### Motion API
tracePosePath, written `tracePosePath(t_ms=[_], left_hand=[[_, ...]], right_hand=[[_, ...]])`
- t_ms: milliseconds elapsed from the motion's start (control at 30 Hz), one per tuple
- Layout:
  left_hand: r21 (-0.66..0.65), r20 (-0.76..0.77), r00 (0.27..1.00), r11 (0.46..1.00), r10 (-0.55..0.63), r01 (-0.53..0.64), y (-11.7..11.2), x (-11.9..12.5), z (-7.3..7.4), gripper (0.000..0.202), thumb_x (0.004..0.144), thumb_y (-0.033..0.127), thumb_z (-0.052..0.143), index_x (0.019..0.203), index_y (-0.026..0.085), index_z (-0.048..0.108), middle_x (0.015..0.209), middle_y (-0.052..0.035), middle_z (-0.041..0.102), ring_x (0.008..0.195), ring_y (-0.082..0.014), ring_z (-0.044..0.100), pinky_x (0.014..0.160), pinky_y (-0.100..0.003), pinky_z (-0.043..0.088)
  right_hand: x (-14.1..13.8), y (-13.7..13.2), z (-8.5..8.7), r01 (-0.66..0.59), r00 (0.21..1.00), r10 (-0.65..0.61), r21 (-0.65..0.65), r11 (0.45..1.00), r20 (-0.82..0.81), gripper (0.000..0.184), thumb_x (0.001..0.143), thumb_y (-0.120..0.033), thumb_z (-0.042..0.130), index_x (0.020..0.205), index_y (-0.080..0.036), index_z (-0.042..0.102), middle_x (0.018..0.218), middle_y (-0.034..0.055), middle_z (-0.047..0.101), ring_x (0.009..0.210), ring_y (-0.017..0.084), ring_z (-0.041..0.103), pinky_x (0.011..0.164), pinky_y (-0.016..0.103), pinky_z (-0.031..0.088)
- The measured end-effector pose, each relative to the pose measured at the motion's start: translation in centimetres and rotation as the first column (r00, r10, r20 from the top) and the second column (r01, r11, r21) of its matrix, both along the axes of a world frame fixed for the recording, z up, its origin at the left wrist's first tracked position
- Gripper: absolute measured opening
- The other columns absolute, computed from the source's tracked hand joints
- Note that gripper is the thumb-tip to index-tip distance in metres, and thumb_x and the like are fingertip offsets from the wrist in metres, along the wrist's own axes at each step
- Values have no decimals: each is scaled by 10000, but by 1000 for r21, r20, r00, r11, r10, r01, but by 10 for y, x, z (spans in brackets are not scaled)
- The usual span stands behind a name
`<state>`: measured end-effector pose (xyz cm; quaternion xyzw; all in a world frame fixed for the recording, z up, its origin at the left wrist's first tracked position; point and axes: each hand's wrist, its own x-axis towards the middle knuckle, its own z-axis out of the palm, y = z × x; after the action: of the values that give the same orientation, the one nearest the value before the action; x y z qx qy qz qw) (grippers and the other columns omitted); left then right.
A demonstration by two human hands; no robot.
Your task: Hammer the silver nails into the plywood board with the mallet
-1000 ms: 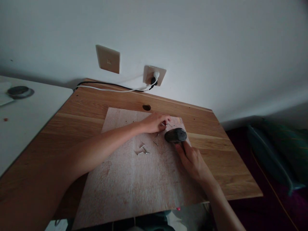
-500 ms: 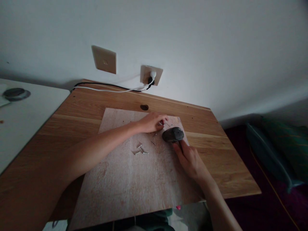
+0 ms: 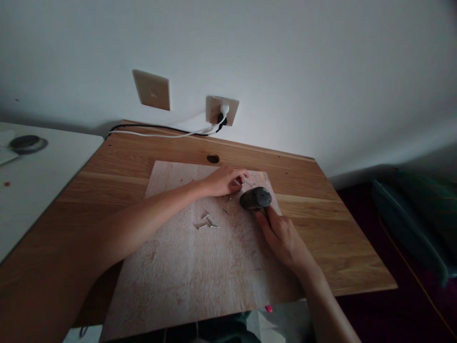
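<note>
A pale plywood board (image 3: 193, 267) lies on a wooden table (image 3: 117, 157). My left hand (image 3: 223, 181) rests on the board's far part, fingers pinched on a small nail (image 3: 238, 182). My right hand (image 3: 282, 236) is closed round the handle of a dark-headed mallet (image 3: 255, 198), whose head rests on the board just right of the left hand's fingertips. Several loose nails (image 3: 206, 222) lie on the board below my left forearm, and one more nail (image 3: 251, 184) lies beyond the mallet head.
A wall socket (image 3: 221, 110) with plugged-in white and black cables (image 3: 160, 132) sits behind the table, next to a blank plate (image 3: 151, 90). A white surface (image 3: 39, 171) with a dark round object (image 3: 27, 144) adjoins on the left. Dark green fabric (image 3: 414, 214) lies at the right.
The view has shifted slightly. Both hands and the mallet keep almost the same places on the board; the mallet head has edged a little closer to the left fingers.
</note>
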<state>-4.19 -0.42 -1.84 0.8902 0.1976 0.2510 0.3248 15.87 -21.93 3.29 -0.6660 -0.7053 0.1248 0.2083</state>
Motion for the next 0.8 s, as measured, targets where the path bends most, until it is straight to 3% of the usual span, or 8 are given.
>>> tracePosePath(t_ms=[267, 800], left_hand=[[-23, 13, 1000, 999, -23, 24, 4, -1, -3, 280, 1159, 308, 870, 1407, 187, 819, 1279, -84, 895, 1169, -300, 882, 1072, -539, 741], [-15, 36, 998, 999, -42, 43, 9, -1, -9, 303, 1173, 352, 856, 1425, 193, 802, 1286, -85, 873, 1123, -286, 870, 1003, -502, 755]], right_hand=[[-2, 1, 3, 13, 998, -17, -76, 997, -57, 307, 1206, -460, 430, 1086, -290, 656, 827, 133, 856, 814, 389, 888, 697, 376, 482], [0, 4, 2, 13, 998, -19, -97, 995, -65, 308, 1206, -448, 430, 1118, -271, 666, 867, 171, 886, 886, 427, 916, 711, 372, 481]])
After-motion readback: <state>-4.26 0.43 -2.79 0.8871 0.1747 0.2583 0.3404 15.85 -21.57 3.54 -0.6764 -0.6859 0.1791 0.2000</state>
